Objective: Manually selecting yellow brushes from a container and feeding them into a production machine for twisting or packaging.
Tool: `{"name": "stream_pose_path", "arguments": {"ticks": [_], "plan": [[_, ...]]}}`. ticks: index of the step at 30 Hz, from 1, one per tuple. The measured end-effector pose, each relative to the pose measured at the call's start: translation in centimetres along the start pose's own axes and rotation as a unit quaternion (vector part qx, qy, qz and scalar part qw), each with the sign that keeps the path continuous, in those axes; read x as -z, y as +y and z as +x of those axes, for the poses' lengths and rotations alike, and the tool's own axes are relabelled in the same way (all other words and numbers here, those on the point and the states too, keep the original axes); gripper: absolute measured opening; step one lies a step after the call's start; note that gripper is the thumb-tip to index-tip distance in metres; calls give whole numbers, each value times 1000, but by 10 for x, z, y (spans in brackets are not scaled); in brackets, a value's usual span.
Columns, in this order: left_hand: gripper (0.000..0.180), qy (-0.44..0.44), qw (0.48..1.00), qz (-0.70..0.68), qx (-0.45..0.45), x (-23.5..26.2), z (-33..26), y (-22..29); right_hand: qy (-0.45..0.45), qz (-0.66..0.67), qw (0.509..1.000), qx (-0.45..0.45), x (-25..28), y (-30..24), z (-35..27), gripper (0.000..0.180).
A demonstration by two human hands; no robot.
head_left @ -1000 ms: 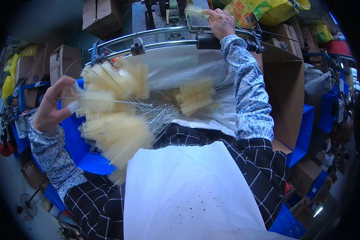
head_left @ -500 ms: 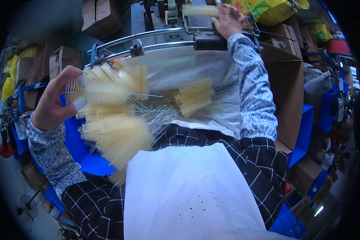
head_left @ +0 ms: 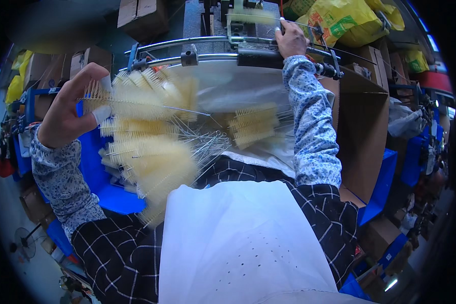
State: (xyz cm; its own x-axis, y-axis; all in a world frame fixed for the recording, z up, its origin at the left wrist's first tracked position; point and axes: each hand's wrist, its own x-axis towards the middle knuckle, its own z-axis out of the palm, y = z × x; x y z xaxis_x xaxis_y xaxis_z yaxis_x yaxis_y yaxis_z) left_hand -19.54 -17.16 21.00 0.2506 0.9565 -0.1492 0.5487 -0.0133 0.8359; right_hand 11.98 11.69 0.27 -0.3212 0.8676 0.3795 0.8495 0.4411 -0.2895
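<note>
At the left, my left hand (head_left: pixel 68 109) holds a cream-bristled bottle brush (head_left: pixel 142 105) between thumb and fingers, white coverings on the fingertips. The brush's wire stem points right, toward the middle. Below it lies a heap of similar brushes (head_left: pixel 159 164), their looped wire ends bunched together. A smaller bundle of brushes (head_left: pixel 253 124) rests on the white sheet (head_left: pixel 223 88) over my lap. At the upper right, my right hand (head_left: pixel 292 39) is closed at the machine's rail, beside another brush (head_left: pixel 253 16) set in the machine. What its fingers grip is hidden.
The machine's metal rails (head_left: pixel 187 43) cross the far side, with a black roller (head_left: pixel 261 57) on them. An open cardboard box (head_left: pixel 362 137) stands at my right, a blue bin (head_left: pixel 119 200) at my left. Yellow bags (head_left: pixel 352 20) lie at the far right.
My right hand has drawn back slightly toward me from the brush in the machine. My left hand has moved up a little with its brush. The view has shifted slightly.
</note>
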Motion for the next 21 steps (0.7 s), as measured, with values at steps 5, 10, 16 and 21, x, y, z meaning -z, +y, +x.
{"name": "stream_pose_path", "arguments": {"ticks": [5,10,16,21], "plan": [[57,-8,1000,26,-13,-5,11,13,-27,1,1000,-5,-2,-50,-4,25],[49,-29,997,52,-54,-13,29,17,-60,-28,998,-4,-12,-95,-9,18],[44,-11,995,83,-60,-13,26,16,-57,-39,998,2,-1,-59,-8,29],[58,13,999,-17,-41,2,1,-19,-16,12,1000,7,3,14,1,30]]}}
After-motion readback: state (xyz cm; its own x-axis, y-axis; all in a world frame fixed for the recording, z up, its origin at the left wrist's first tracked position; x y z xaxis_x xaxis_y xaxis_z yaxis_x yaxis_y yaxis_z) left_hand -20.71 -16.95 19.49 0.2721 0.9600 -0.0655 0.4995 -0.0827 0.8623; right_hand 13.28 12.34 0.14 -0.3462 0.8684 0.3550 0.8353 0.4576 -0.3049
